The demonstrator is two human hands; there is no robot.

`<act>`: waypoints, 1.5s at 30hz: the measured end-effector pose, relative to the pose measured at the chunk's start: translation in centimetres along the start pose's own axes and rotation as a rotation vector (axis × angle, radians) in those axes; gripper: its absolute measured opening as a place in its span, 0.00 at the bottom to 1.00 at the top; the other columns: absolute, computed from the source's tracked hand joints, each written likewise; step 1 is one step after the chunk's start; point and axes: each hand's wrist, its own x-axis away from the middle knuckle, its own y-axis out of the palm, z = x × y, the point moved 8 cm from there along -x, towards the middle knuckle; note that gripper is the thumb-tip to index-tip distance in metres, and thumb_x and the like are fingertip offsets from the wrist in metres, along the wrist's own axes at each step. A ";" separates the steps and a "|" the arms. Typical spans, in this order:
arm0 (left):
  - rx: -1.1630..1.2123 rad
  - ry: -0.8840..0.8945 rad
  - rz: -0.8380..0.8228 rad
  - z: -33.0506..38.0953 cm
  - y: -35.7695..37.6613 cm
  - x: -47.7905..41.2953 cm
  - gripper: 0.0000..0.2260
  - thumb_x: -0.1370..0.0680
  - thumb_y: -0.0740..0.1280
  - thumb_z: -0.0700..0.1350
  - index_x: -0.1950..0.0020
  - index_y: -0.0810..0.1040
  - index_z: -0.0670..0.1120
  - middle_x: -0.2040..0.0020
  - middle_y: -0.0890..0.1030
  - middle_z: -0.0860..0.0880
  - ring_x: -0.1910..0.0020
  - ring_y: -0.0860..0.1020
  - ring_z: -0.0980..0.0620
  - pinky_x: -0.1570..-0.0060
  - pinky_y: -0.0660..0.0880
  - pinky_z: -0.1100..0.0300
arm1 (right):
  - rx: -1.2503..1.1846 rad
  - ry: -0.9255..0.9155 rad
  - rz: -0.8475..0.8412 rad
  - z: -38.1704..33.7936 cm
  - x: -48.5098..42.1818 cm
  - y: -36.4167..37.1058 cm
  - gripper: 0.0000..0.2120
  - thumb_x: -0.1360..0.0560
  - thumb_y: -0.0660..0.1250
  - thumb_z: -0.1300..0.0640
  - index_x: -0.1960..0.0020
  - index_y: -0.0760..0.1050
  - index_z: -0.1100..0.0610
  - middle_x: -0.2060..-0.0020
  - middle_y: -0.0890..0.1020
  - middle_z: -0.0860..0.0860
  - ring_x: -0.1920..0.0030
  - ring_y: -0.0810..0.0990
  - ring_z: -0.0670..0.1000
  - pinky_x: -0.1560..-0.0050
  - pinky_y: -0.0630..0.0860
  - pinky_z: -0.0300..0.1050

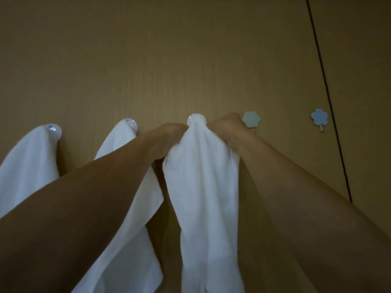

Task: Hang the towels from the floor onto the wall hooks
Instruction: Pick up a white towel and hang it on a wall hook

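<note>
third towel (203, 187) — draped over the round hook (196, 119), both hands, left hand (167, 140) and right hand (228, 132), bunching its top; seat cloth deep behind the knob — release gently.

The left hand (169, 137) and right hand (229, 129) are bare, as are both forearms (88, 197).

Nothing can be read — no lettering on the towels (203, 187), hooks (251, 119) or wall (169, 60).
</note>
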 end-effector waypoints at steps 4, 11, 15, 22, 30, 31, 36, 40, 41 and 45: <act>-0.239 -0.021 0.129 0.0 -0.3 1.2 0.21 0.23 0.57 0.63 0.57 0.75 0.47 0.56 0.77 0.52 0.49 0.76 0.48 0.41 0.68 0.51 | 0.383 -0.143 0.183 -1.1 1.3 -0.4 0.10 0.32 0.66 0.47 0.61 0.76 0.54 0.62 0.80 0.50 0.59 0.79 0.54 0.65 0.70 0.41; -0.305 0.467 0.465 4.4 -1.5 2.9 0.11 0.21 0.59 0.47 0.47 0.76 0.42 0.52 0.77 0.46 0.53 0.76 0.48 0.58 0.64 0.60 | 0.454 -0.711 0.365 -3.1 5.4 0.5 0.12 0.21 0.57 0.54 0.48 0.79 0.55 0.52 0.81 0.51 0.49 0.77 0.54 0.46 0.68 0.50; -0.156 0.492 0.262 3.7 0.3 2.5 0.11 0.23 0.64 0.45 0.44 0.77 0.41 0.57 0.75 0.52 0.63 0.72 0.61 0.67 0.65 0.72 | 0.207 -0.591 0.076 -1.5 4.9 1.9 0.14 0.22 0.62 0.56 0.38 0.76 0.58 0.46 0.81 0.54 0.47 0.78 0.52 0.46 0.74 0.46; 0.307 0.068 0.156 -0.2 0.4 3.0 0.06 0.32 0.63 0.39 0.62 0.75 0.49 0.67 0.77 0.52 0.67 0.76 0.52 0.75 0.69 0.65 | -0.327 -0.188 -0.089 1.6 4.2 1.6 0.02 0.29 0.67 0.60 0.61 0.76 0.55 0.65 0.80 0.50 0.64 0.78 0.50 0.66 0.73 0.41; 0.510 -0.259 0.224 -2.6 2.7 4.8 0.04 0.26 0.62 0.38 0.59 0.75 0.41 0.66 0.75 0.47 0.68 0.74 0.49 0.81 0.68 0.65 | -0.223 -0.125 -0.086 4.5 4.9 2.7 0.12 0.20 0.59 0.49 0.49 0.74 0.57 0.59 0.78 0.49 0.60 0.77 0.49 0.66 0.69 0.41; 0.526 -0.223 0.208 -2.5 3.3 5.0 0.05 0.24 0.62 0.41 0.55 0.75 0.41 0.64 0.76 0.47 0.66 0.75 0.49 0.80 0.69 0.64 | -0.154 -0.170 -0.054 4.3 5.3 2.6 0.13 0.20 0.57 0.49 0.45 0.74 0.57 0.56 0.78 0.50 0.58 0.77 0.49 0.64 0.69 0.41; 0.274 0.120 0.378 -2.6 3.7 7.3 0.10 0.25 0.66 0.45 0.46 0.69 0.44 0.58 0.73 0.53 0.62 0.73 0.58 0.70 0.67 0.67 | 0.023 -0.280 0.049 5.3 8.2 2.8 0.09 0.20 0.56 0.54 0.42 0.68 0.56 0.55 0.74 0.48 0.61 0.74 0.44 0.66 0.67 0.38; 0.284 0.166 0.309 -4.0 5.0 9.6 0.08 0.23 0.66 0.42 0.46 0.69 0.48 0.59 0.72 0.59 0.60 0.72 0.61 0.70 0.68 0.73 | 0.081 -0.211 -0.024 8.0 11.0 3.4 0.13 0.22 0.59 0.55 0.42 0.71 0.61 0.51 0.79 0.54 0.53 0.80 0.54 0.55 0.78 0.48; 0.301 0.140 0.270 -4.6 5.4 10.1 0.07 0.23 0.65 0.42 0.47 0.70 0.47 0.58 0.73 0.59 0.59 0.74 0.59 0.69 0.68 0.73 | 0.100 -0.184 -0.041 8.8 11.8 3.5 0.13 0.22 0.60 0.54 0.43 0.72 0.62 0.50 0.80 0.55 0.52 0.80 0.55 0.53 0.77 0.48; 0.404 0.024 0.079 -7.3 7.4 12.9 0.17 0.22 0.66 0.42 0.36 0.71 0.38 0.44 0.78 0.44 0.47 0.78 0.47 0.50 0.78 0.54 | -0.007 -0.095 -0.077 10.1 16.6 3.1 0.13 0.23 0.64 0.51 0.41 0.71 0.54 0.47 0.79 0.48 0.51 0.79 0.47 0.56 0.75 0.40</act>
